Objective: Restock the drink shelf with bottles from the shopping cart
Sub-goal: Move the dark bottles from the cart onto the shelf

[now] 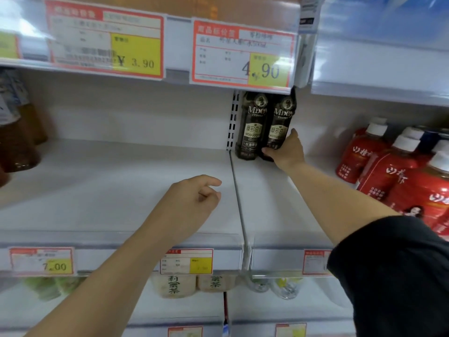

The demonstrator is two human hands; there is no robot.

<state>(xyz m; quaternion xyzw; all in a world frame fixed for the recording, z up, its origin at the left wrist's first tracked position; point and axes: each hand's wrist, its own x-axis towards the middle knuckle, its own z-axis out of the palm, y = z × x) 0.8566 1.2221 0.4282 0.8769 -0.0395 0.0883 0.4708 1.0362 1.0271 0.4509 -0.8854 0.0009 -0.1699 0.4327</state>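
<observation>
Two dark coffee bottles stand side by side at the back of the white drink shelf. My right hand is wrapped around the lower part of the right coffee bottle; the left coffee bottle stands free beside it. My left hand hovers over the bare left shelf board, fingers loosely curled, holding nothing. The shopping cart is out of view.
Red bottles with white caps crowd the right end of the shelf. Brown tea bottles stand at the far left. Price tags hang from the shelf above. A lower shelf holds pale tea bottles.
</observation>
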